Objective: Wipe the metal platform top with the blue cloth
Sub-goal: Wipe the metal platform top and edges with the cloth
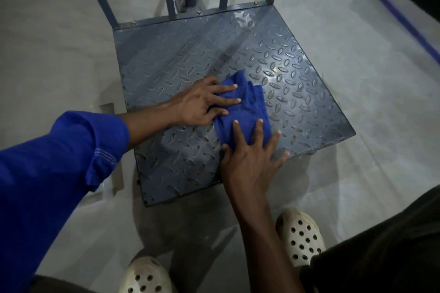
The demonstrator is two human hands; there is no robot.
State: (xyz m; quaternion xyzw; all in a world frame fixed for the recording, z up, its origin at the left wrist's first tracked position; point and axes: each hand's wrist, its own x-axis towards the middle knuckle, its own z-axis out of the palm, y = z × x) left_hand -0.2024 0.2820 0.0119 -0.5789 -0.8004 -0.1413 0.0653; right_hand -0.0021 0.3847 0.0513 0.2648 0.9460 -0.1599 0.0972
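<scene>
Hands (198, 104) (250, 162) press flat on blue cloth (245, 112).

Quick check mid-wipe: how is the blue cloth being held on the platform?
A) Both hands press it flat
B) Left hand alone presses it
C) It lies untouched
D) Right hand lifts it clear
A: the left hand and the right hand both lay spread fingers on the cloth, which lies bunched flat on the platform.

left hand (202, 104) flat on blue cloth (247, 112) | right hand (250, 162) flat on cloth | metal platform (297, 74)
</scene>
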